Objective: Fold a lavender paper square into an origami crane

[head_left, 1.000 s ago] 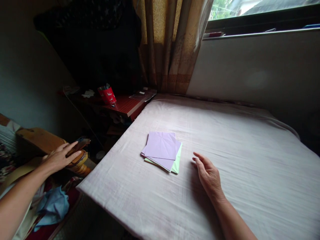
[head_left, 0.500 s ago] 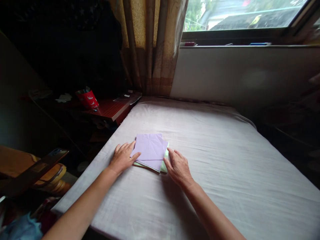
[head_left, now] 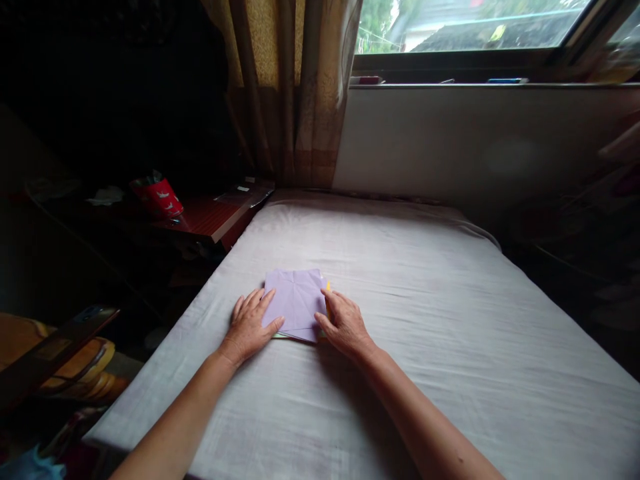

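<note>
A small stack of square paper sheets lies on the white cloth-covered surface, with a creased purple sheet (head_left: 293,300) on top. Slivers of green and yellow paper peek out at its lower and right edges. At the stack's left edge rests my left hand (head_left: 250,328), open, fingers spread, with fingertips and thumb touching the purple paper. My right hand (head_left: 345,323) is at the opposite edge, thumb and index finger apart against the sheets, the other fingers loosely bent. Neither hand is closed round the paper.
A white sheet (head_left: 425,287) covers the bed-like surface. To the left, a red patterned cup (head_left: 159,198) stands on a dark red wooden table (head_left: 200,223). A curved wooden piece (head_left: 75,370) is at lower left. Behind are a curtain (head_left: 320,113) and a window ledge with small items.
The sheets sit closer together: the lower purple sheet and green paper stick out less. My right hand has shifted slightly left with the stack's edge. The camera view has turned a little.
</note>
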Motion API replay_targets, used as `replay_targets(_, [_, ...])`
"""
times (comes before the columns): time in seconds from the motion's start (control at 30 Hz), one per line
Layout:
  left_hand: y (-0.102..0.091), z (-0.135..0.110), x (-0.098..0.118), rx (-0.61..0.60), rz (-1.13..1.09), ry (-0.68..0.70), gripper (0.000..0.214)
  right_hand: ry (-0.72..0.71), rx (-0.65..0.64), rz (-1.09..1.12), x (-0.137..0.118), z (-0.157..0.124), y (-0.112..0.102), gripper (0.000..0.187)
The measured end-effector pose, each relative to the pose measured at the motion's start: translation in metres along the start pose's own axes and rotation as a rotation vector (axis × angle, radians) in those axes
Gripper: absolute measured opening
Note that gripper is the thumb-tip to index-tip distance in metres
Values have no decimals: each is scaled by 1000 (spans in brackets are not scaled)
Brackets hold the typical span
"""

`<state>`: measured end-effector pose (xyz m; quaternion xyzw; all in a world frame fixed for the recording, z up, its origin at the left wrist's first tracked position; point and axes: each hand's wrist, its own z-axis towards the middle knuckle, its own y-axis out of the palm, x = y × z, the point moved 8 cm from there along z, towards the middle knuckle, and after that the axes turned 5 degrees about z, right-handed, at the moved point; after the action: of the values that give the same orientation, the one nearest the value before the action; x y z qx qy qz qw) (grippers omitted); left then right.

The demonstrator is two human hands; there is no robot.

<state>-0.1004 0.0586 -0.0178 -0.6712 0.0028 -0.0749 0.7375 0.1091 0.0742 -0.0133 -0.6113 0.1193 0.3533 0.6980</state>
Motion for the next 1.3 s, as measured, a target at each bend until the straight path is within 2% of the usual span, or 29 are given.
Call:
replay_targets(0.13, [2,-1,2,10,-9,-3,61,-96,-43,-81,-3,-12,-6,64])
replay_targets(0.3, [-6,-2,5,104,-1,11,55,-176,-100,-190,-11,-24,-9,49])
replay_targets(0.4, [-12,-6,11,178,2,79,53,-251,-71,-202,-18,-27,-11,36])
replay_targets(0.5, [-13,-10,18,198,-4,154,55,-327,-32,-192,-23,-29,-12,25])
replay_targets(0.63, [-11,-10,15,190,-56,170,64,-341,41,-171,-22,-26,-22,24])
replay_targets(0.73, [-15,-12,16,214,-77,208,77,-306,165,-202,-13,-23,-45,28])
replay_targets(0.8, [-20,-14,24,222,-45,284,84,-276,256,-249,-2,-22,-65,31])
replay_targets(0.9, [-25,-15,41,187,26,390,72,-263,342,-312,15,-29,-91,31])
replay_targets(0.97, [-27,-14,49,144,37,409,62,-267,363,-340,26,-36,-102,29])
replay_targets(1.07, [-26,-11,58,98,22,384,55,-265,356,-368,38,-50,-110,28])
replay_targets(1.17, [-27,-10,64,110,43,330,52,-243,353,-375,47,-59,-113,28])
replay_targets(1.3, [-33,-12,84,156,85,358,67,-206,375,-381,58,-63,-113,29])
